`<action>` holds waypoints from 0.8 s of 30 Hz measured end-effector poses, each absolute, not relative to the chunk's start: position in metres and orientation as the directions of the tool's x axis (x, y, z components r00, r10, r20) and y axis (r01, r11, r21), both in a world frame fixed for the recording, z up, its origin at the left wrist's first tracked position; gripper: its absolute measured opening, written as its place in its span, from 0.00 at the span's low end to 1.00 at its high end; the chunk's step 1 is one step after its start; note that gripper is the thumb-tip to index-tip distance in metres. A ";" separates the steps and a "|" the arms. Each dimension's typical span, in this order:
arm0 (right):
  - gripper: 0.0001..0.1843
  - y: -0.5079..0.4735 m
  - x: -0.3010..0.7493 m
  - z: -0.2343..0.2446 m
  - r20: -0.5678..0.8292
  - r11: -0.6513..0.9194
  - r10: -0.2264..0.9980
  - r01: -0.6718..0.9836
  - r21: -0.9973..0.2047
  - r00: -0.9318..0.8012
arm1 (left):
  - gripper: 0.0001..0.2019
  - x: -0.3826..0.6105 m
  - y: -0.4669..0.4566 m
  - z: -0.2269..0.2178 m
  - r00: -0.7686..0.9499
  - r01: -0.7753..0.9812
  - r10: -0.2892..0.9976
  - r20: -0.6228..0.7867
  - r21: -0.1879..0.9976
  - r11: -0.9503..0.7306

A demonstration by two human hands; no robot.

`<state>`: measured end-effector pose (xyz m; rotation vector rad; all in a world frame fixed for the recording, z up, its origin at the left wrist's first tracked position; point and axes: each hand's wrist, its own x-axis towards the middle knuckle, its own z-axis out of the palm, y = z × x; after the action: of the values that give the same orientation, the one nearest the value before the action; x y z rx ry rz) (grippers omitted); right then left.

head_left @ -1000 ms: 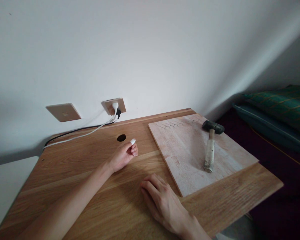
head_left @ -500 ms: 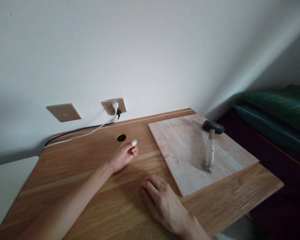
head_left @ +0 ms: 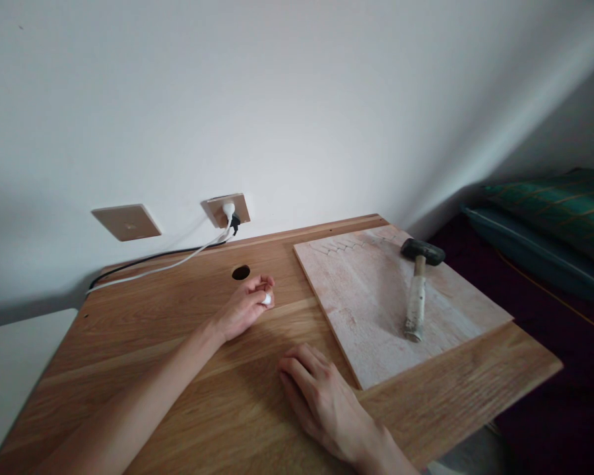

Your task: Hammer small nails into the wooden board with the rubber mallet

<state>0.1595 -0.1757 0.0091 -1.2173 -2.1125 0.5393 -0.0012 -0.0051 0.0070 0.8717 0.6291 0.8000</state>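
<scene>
My left hand (head_left: 242, 309) rests on the wooden desk (head_left: 143, 343) with its fingers curled around a small white piece (head_left: 266, 299), pinched at the fingertips. Just behind it is a round cable hole (head_left: 240, 272) in the desktop. My right hand (head_left: 321, 396) lies flat, palm down, on the desk and holds nothing; it sits beside the near left edge of a pale stone tile (head_left: 371, 310). A hammer (head_left: 416, 290) with a black head and a light handle lies on the tile's right part, out of reach of both hands' fingers.
Behind the desk, a wall socket (head_left: 226, 210) holds a white and a black plug; their cables (head_left: 163, 262) run left along the desk's back edge. A blank wall plate (head_left: 126, 222) is left of it. Green and blue bedding (head_left: 549, 231) lies to the right.
The small white piece in my left hand has moved down from the raised fingertip to between the curled fingers. My right hand, the tile and the hammer have not moved.
</scene>
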 end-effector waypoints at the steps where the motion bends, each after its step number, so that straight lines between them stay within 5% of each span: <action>1: 0.10 -0.175 0.160 0.009 0.317 0.487 0.873 0.615 -0.620 -0.372 | 0.14 -0.001 -0.005 0.007 0.555 -0.349 0.817 -0.159 0.847 0.401; 11: 0.15 -0.188 0.169 0.023 0.380 0.541 0.841 0.612 -0.577 -0.386 | 0.13 0.001 -0.002 0.009 0.546 -0.300 0.824 -0.155 0.881 0.365; 15: 0.18 -0.196 0.220 0.034 0.475 0.514 0.835 0.702 -0.493 -0.277 | 0.13 0.004 0.005 0.006 0.537 -0.050 0.841 -0.069 0.992 0.113; 18: 0.10 -0.193 0.296 0.027 0.628 0.240 0.778 0.911 -0.336 0.027 | 0.16 0.012 0.016 0.005 0.582 0.248 0.799 0.154 0.901 -0.355; 20: 0.17 -0.191 0.354 0.018 0.587 -0.078 0.768 0.946 -0.314 0.258 | 0.19 0.022 0.028 0.003 0.633 0.358 0.725 0.272 0.727 -0.586; 24: 0.31 -0.199 0.444 0.000 0.372 -0.459 0.754 0.840 -0.290 0.541 | 0.27 0.045 0.055 -0.007 0.670 0.488 0.709 0.220 0.589 -0.644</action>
<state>0.4435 -0.1994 0.0001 -2.3431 -1.2962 -0.2638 0.0450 0.0554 -0.0067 2.3941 0.9274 0.6038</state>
